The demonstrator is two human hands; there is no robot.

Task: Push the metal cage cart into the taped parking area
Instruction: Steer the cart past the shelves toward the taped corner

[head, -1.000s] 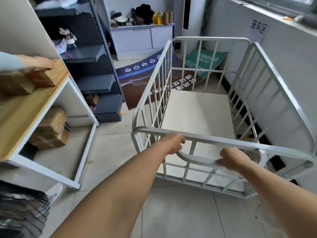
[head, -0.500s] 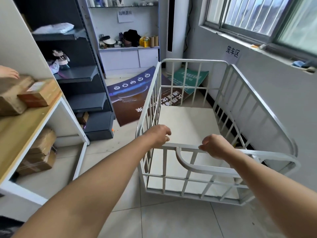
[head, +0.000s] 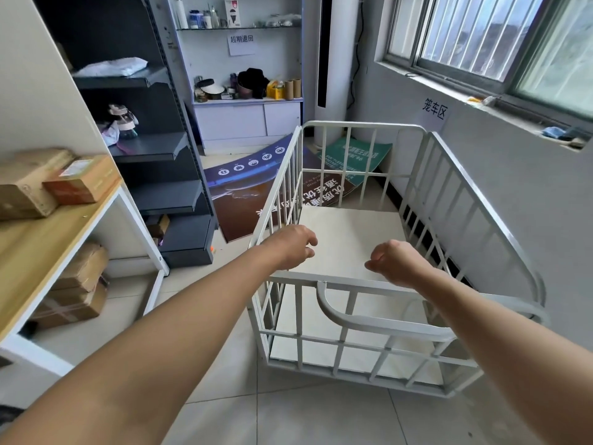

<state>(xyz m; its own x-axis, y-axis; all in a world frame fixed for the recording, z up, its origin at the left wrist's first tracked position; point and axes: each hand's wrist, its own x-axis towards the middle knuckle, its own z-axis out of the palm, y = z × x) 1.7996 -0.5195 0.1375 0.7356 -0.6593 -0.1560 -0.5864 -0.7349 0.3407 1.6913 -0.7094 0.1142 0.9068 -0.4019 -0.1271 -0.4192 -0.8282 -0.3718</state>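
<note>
- The left hand [head: 293, 248] hovers just above the near-left corner of the cart. Its grip is slack: the fingers are loosely curled and hold nothing.
- The right hand [head: 396, 261] hangs centre-right over the same rail. Its fingers are folded into a loose fist, also around nothing.
- Half a second ago both hands were wrapped round the near top rail [head: 340, 281], and a second ago round the curved handle bar [head: 369, 322] below it. Now neither touches the metal.
- The white-painted metal cage cart [head: 481, 200] fills the centre and right of the frame. It has rolled further along the grey right-hand wall [head: 529, 220] and now stands under the white paper sign [head: 434, 109].
- Letting go suggests the push is finished or nearly so. No floor tape shows, so I cannot confirm the cart sits inside the marks.
- The cart's right side runs just beside the wall, with little room left there.
- Its far end is near the printed posters [head: 250, 175] lying on the floor, so further travel looks limited.
- Left of the cart, pale floor tiles [head: 205, 316] lie open towards the dark grey metal shelving [head: 154, 146].
- At the left edge of the frame, the light wooden tabletop [head: 48, 239] carrying brown cardboard boxes [head: 22, 184] stands well apart from the cart.
</note>
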